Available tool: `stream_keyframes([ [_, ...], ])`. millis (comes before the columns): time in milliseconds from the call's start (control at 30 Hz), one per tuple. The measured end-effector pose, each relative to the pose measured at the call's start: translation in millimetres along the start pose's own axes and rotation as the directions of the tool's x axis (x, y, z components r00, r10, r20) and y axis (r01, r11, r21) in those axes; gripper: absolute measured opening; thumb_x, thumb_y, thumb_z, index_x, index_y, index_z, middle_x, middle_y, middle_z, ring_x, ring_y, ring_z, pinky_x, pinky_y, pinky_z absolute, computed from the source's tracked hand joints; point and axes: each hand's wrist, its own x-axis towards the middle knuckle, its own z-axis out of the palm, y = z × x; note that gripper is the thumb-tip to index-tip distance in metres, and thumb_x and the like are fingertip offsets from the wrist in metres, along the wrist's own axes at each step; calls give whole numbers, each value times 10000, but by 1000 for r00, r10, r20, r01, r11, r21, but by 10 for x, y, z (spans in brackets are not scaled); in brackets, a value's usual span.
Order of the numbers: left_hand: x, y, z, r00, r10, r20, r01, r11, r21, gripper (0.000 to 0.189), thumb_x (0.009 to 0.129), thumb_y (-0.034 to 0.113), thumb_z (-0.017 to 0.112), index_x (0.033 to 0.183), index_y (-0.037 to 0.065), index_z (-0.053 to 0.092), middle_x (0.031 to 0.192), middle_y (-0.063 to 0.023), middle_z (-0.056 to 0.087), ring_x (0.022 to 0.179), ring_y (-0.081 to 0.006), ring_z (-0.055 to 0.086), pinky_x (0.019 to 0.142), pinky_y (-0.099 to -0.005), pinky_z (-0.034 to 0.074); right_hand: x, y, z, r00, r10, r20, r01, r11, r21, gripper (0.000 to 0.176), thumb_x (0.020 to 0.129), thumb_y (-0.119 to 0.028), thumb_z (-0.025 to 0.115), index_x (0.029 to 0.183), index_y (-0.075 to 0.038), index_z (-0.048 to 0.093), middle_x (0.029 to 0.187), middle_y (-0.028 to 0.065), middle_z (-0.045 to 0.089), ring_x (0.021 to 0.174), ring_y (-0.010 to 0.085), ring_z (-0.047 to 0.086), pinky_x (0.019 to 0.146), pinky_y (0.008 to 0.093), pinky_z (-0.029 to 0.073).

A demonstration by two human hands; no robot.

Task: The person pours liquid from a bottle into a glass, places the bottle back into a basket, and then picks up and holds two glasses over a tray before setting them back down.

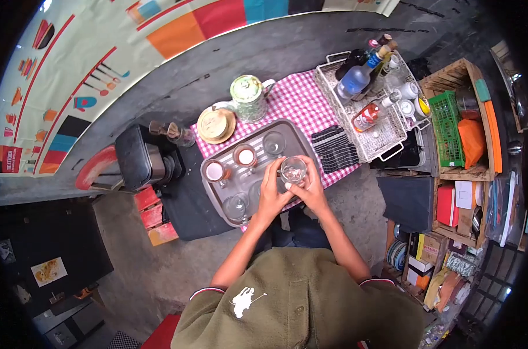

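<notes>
Both hands hold a clear glass mug (293, 168) over the right part of a brown tray (220, 200). My left hand (272, 187) wraps its left side, and my right hand (312, 187) closes round its right side. The mug's open rim faces up. On the tray stand two glass mugs with reddish-brown sides and pale tops, one mug (214, 171) at the left and another mug (245, 156) near the middle. A clear glass (274, 143) stands at the back, and another clear glass (235, 207) at the front left. One more glass (256, 192) is partly hidden behind my left hand.
A checked cloth (299, 96) covers the table. Behind the tray stand a green patterned jug (248, 102) and a round lidded container (216, 124). At right are a dark striped cloth (335, 149) and a white rack (371, 148) with bottles. A black appliance (139, 157) stands left.
</notes>
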Motion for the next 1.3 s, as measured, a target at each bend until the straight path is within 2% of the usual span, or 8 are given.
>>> stream_keyframes([
  [167,72,91,477,1000,-5,-5,5,1000,-25,780,735,129,830,1394,-7,436,1333,-207,564,1174,-369,607,953,-428,510,-36,-114,-415,998,65,1,-65,998,18,730,779,-42,755,1406,-34,381,1272,86,524,1139,166,571,938,302,494],
  [267,86,106,756,998,-66,14,67,994,-89,762,740,121,830,1384,-15,446,1303,-204,584,1165,-358,616,955,-422,511,-53,-81,-724,1000,-18,17,18,1000,4,725,788,-43,749,1410,-37,376,1264,88,544,1109,157,591,916,288,505],
  [433,148,273,1157,992,-112,50,120,969,-216,682,774,4,749,1385,-2,448,1258,-151,599,1154,-207,612,942,-347,539,-101,-343,-1159,1000,-18,22,22,983,-183,679,799,-89,766,1390,-21,438,1253,107,558,1046,147,606,833,302,527],
  [533,158,309,1384,982,-177,72,191,923,-334,714,771,-5,747,1406,10,422,1279,-136,578,1160,-208,602,947,-342,534,-131,-426,-1446,998,40,53,-32,989,-142,697,800,-95,772,1404,-29,429,1270,106,560,1048,146,608,818,299,522],
  [700,220,434,1655,979,-182,97,205,891,-404,722,772,0,747,1408,8,405,1285,-109,558,1153,-189,580,969,-328,503,-185,-409,-1822,999,-8,-41,-4,959,-284,668,874,-229,726,1437,-59,409,1329,125,553,1148,196,574,951,351,483],
  [833,311,540,1712,981,-169,99,194,907,-374,710,751,-34,693,1401,10,411,1237,-94,554,1119,-173,573,951,-311,494,-182,-402,-2082,987,5,-158,-39,976,-213,586,915,-286,696,1398,-70,444,1314,143,568,1153,231,586,936,374,495],
  [1067,493,409,1820,971,-182,156,229,898,-375,717,730,-72,656,1399,38,420,1181,-75,564,1078,-151,571,929,-287,479,-31,-484,-2438,960,-49,-275,-9,978,-208,491,937,-204,670,1369,-66,482,1283,124,580,1138,209,581,945,347,487],
  [1300,836,386,1924,955,-186,229,276,838,-471,695,726,-120,629,1374,50,440,1153,-46,560,1046,-138,574,900,-271,479,420,-587,-2665,874,-235,-426,52,916,-398,489,891,-210,716,1311,-58,516,1253,119,599,1160,226,573,941,379,469],
])
